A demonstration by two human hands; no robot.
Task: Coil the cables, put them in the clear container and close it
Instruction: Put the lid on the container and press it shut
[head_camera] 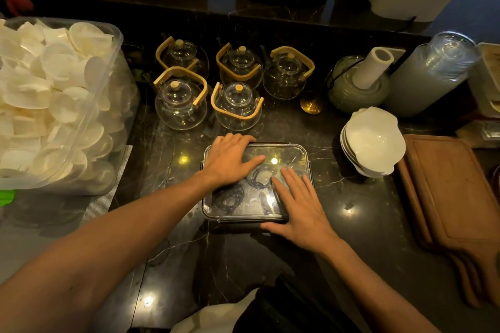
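A clear square container point(295, 150) sits on the dark marble counter with its clear lid lying on top. Through the lid I see dark coiled cables point(230, 199), one coil near the front left and another near the middle. My left hand point(230, 162) lies flat on the lid's back left corner, fingers spread. My right hand point(300, 205) lies flat on the lid's front right part, its thumb over the front edge. Neither hand grips anything.
Several glass teapots point(235, 108) with bamboo handles stand just behind the container. A big clear tub of white discs point(54, 100) fills the left. Stacked white bowls point(373, 140) and wooden boards point(454, 197) are on the right, jars point(430, 76) behind them.
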